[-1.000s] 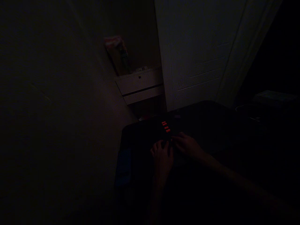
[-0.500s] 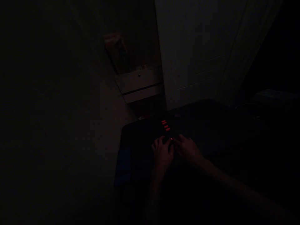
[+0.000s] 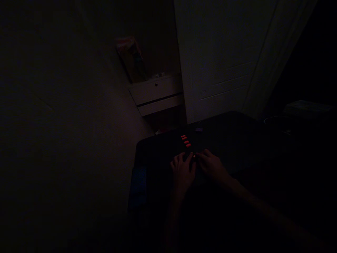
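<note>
The scene is very dark. My left hand (image 3: 183, 172) rests palm down on the dark table (image 3: 158, 154), its fingers spread, with the index finger beside a small bright reddish piece (image 3: 194, 156). Close by on the right, my right hand (image 3: 212, 166) has its fingers bent and pressed together, the tips just beside that piece. What they pinch, if anything, is too dark to make out. Beyond my hands lie several short red sticks (image 3: 185, 141), side by side in a slanting row.
A blue flat item (image 3: 138, 187) lies at the table's left edge. Farther back is a small purple item (image 3: 199, 129). Behind the table stand a pale drawer unit (image 3: 158, 92) and a pale door-like panel (image 3: 218, 63). A wall (image 3: 79, 123) runs along the left.
My right hand has moved slightly right, away from my left fingers. The small bright piece shows a little farther right. My left hand and the red sticks stay almost where they were.
</note>
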The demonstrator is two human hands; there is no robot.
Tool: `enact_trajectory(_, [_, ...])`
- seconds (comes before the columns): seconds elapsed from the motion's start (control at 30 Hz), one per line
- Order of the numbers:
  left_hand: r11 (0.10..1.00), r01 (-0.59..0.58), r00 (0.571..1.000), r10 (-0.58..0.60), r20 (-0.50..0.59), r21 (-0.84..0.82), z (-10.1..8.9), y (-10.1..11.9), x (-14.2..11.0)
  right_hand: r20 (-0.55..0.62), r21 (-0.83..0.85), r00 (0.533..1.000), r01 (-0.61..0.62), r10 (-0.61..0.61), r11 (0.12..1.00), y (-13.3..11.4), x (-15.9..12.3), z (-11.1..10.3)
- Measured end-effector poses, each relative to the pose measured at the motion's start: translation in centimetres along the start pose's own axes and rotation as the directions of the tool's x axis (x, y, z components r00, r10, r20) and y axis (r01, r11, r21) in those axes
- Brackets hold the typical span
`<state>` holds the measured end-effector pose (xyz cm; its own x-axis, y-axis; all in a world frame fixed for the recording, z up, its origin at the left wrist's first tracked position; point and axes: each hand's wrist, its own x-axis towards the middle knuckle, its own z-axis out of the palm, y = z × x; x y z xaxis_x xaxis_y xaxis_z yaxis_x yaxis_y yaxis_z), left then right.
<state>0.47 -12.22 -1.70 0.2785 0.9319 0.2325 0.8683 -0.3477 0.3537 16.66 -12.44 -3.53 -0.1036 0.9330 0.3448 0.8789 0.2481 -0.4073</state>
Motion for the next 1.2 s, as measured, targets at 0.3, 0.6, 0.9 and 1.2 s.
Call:
enact_trajectory(0.3, [1.000, -0.011, 1.000, 0.011, -0.007, -0.001, -0.1, 0.1, 0.0, 0.068, -0.165, 0.996, 0.075, -0.065, 0.983, -0.8, -0.2, -0.6])
enact_trajectory(0.6, [1.000, -0.008, 1.000, 0.008, 0.000, -0.001, -0.2, 0.2, 0.0, 0.084, -0.202, 0.990, 0.132, -0.117, 0.971, -0.9, -0.3, -0.6])
enact_trajectory(0.9, [1.000, -0.002, 1.000, 0.002, 0.000, 0.003, -0.2, 0.2, 0.1, 0.091, -0.199, 0.989, 0.131, -0.115, 0.971, -0.9, -0.1, -0.7])
enact_trajectory(1.2, [1.000, -0.010, 1.000, 0.010, -0.004, 0.006, -0.1, 0.1, 0.0, 0.001, -0.084, 0.998, 0.067, -0.067, 0.994, -0.1, -0.3, 0.3])
